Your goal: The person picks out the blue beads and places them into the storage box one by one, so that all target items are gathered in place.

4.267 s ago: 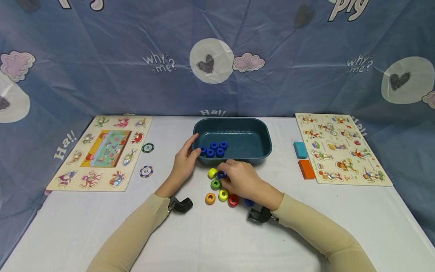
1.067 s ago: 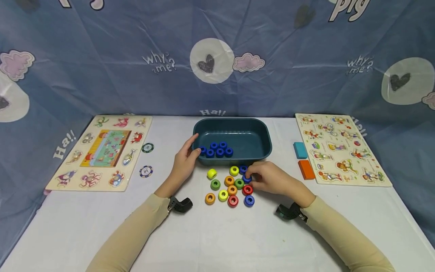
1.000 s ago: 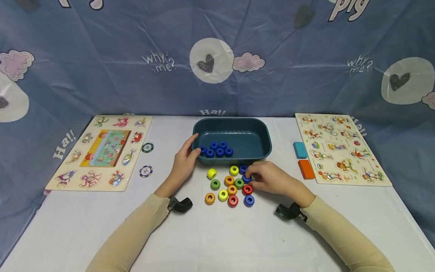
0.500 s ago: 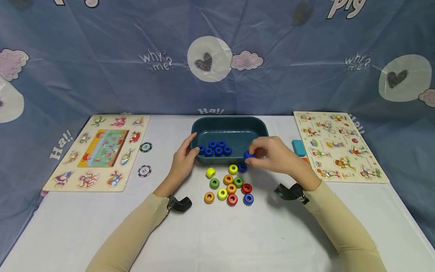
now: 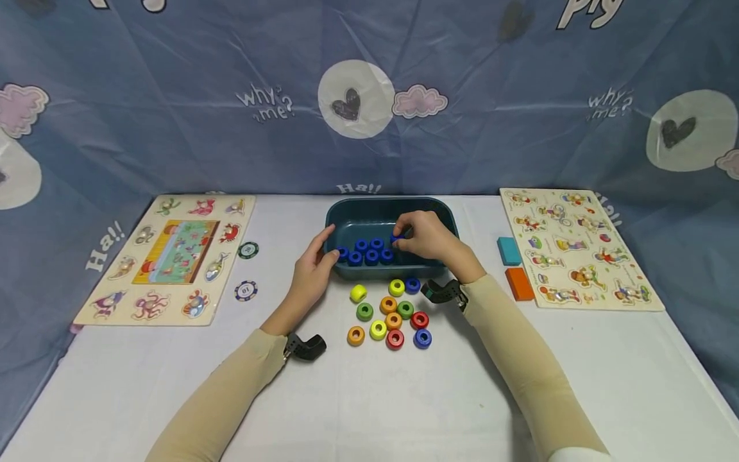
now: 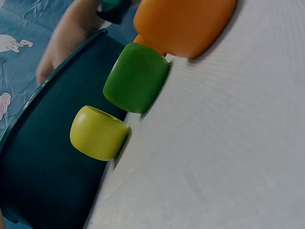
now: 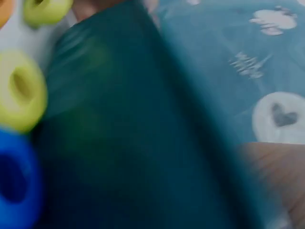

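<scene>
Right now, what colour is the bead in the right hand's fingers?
Blue; the bead shows best in the head view.

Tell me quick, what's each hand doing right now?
Left hand: open, touching the side of the dark teal, rounded rectangular plastic tray.
Right hand: closed, holding a small, round blue bead.

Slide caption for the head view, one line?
Left hand touches the teal tray; right hand pinches a blue bead near other blue beads inside; mixed-colour beads lie on the white tabletop.
</scene>
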Tool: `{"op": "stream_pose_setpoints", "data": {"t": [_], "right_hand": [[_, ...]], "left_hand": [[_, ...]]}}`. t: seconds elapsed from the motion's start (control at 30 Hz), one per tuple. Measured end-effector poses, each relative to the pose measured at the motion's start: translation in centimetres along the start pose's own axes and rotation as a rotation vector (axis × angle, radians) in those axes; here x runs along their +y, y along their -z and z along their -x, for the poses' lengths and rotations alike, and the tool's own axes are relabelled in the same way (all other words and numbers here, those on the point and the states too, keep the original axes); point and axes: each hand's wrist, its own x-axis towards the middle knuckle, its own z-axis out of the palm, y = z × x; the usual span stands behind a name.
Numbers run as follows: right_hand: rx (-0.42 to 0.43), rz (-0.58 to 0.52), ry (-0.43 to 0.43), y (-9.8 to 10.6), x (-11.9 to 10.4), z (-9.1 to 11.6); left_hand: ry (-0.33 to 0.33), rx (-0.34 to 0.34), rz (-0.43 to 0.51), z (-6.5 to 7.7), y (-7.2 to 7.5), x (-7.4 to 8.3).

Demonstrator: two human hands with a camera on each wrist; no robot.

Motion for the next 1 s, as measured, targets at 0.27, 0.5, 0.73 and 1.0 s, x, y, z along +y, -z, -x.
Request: {"op": "stream_pose_setpoints", "data": {"t": [0.27,0.5,0.73,1.0], "right_hand": [[-0.074,-0.007,-0.038,-1.0,0.9,-0.5],[-0.091,-0.046,-0.025,-1.1,0.9,-0.4],[-0.091,-0.066,-0.013,-1.1,0.9,-0.4],[0.061,-0.038,0.082,-0.5,0.5,0.6]], "left_hand": [[0.0,0.003,0.012,0.0,0.0,0.1],[0.005,-0.006,0.01,0.0,0.0,0.2],[0.002,-0.003,0.005,-0.1,0.1,0.2],[0.004,-0.003,0.005,-0.1,0.1,0.1]]}}
